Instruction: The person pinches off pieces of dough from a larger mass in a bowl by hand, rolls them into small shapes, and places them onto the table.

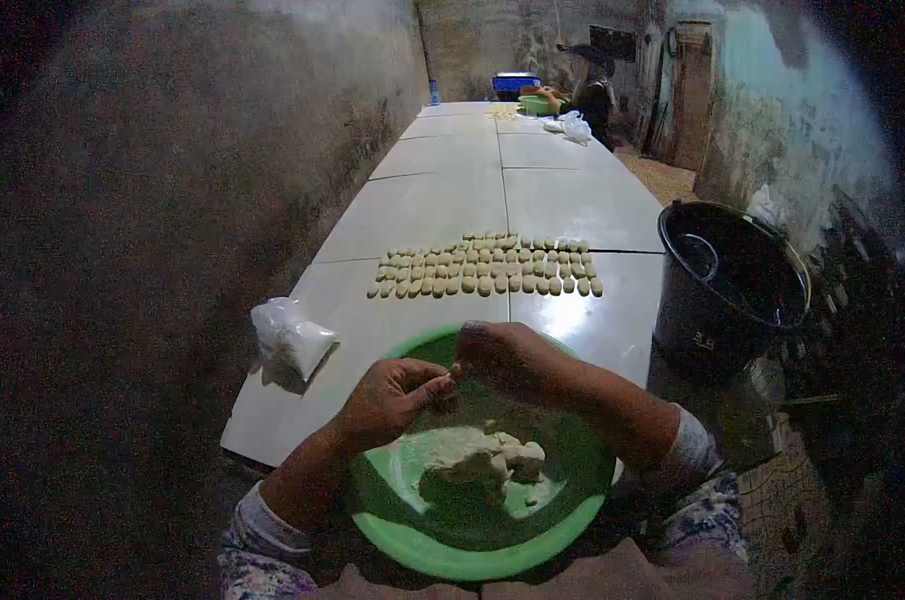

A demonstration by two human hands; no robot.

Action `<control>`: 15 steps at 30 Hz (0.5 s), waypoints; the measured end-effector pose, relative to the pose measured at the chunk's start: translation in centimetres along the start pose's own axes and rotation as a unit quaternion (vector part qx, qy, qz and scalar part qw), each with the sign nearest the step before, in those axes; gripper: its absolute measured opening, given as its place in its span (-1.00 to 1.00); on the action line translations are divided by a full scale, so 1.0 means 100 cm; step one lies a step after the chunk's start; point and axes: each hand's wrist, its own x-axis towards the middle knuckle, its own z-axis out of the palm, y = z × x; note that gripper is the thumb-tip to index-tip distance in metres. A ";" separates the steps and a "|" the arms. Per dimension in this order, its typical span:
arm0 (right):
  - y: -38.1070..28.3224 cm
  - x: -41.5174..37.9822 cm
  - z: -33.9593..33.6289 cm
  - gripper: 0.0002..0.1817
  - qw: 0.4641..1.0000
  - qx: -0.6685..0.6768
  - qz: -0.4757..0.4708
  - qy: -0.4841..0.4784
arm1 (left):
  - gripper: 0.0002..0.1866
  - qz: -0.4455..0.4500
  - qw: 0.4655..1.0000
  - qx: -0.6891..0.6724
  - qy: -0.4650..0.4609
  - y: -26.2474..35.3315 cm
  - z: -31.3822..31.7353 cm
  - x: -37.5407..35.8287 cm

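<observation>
Over a green basin (482, 565), my left hand (397, 400) has its thumb and fingers pinched together, with a small pale bit just at their tips. My right hand (492, 355) is close beside it at the basin's far side, bent over with its fingers mostly hidden. What either hand holds is too small to make out. A lumpy mass of pale dough (472, 465) lies in the basin below, with small crumbs around it. Beyond the basin, rows of small oval dough pieces (484, 270) lie on the white table (562, 210).
A plastic bag of white powder (294, 338) sits at the table's left edge. A large black bucket (712, 300) stands at the right. At the far end are a person (594, 95), a green bowl (537, 104), a blue crate (515, 84) and plastic bags (574, 126).
</observation>
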 end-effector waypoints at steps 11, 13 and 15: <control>-0.027 -0.012 -0.002 -0.79 0.958 -0.211 -0.193 0.003 | -0.68 0.087 0.989 -0.115 -0.042 -0.018 -0.004 0.002; -0.027 -0.012 -0.003 -0.81 0.959 -0.211 -0.185 0.024 | -0.67 0.079 0.993 -0.088 -0.016 -0.011 0.001 -0.001; -0.023 -0.011 -0.002 -0.82 0.955 -0.199 -0.218 0.023 | -0.66 0.067 0.997 -0.045 0.006 -0.011 0.002 -0.004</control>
